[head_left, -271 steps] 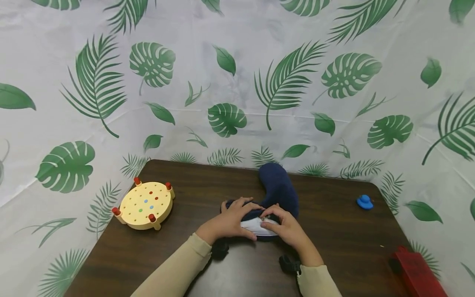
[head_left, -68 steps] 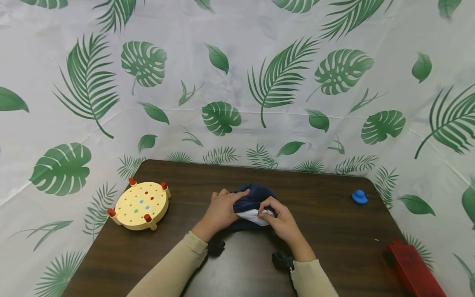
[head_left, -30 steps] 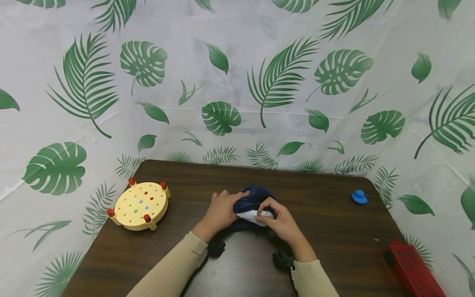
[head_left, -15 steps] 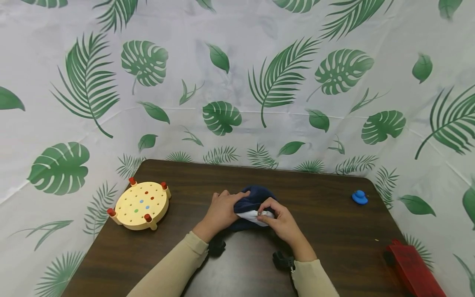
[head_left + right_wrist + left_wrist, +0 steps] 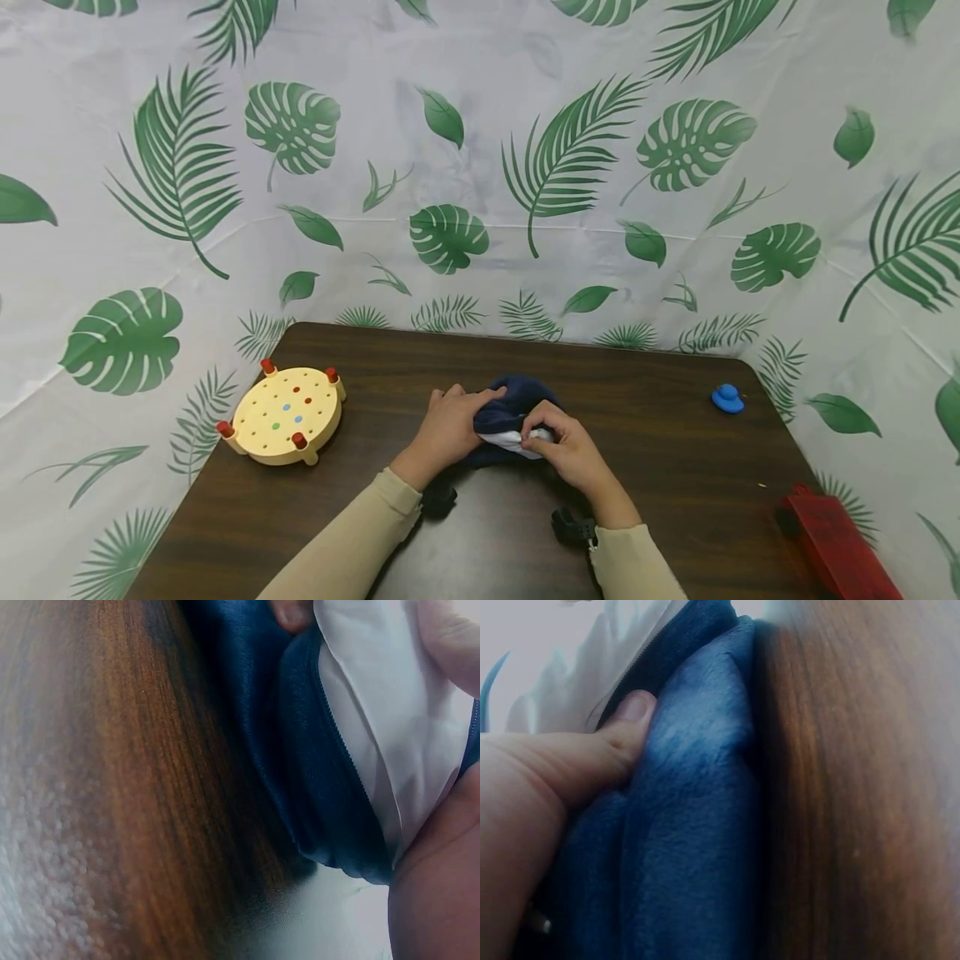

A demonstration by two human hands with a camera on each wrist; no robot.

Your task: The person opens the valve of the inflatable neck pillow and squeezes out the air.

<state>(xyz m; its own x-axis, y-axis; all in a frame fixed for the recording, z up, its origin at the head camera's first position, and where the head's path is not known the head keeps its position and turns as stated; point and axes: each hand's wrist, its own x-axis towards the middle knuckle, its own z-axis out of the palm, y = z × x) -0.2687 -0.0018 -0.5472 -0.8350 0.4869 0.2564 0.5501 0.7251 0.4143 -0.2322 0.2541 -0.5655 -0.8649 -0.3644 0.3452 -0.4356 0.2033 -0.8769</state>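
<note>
A navy plush neck pillow [image 5: 527, 393] lies bent on the table in front of me. Its zipped opening shows a white inner layer [image 5: 498, 439]. My left hand [image 5: 444, 427] grips the pillow's left side, with the thumb pressed on the blue fabric [image 5: 697, 780] beside the opening in the left wrist view. At the right end of the slit, my right hand [image 5: 566, 443] pinches the zipper between thumb and fingertips; the pull itself is hidden. In the right wrist view, zipper teeth [image 5: 341, 742] run along the edge of the white layer.
A round yellow pegboard toy [image 5: 288, 412] with red-tipped legs stands at the left of the brown table [image 5: 420, 354]. A small blue hat-shaped piece [image 5: 727, 398] lies at the far right, and a red box [image 5: 840, 542] at the right front. A leaf-print sheet hangs behind.
Since the oldest frame the pillow has been bent closer under the hands. In the last second my right fingers have shifted slightly, and the metal bit seen between them is now covered.
</note>
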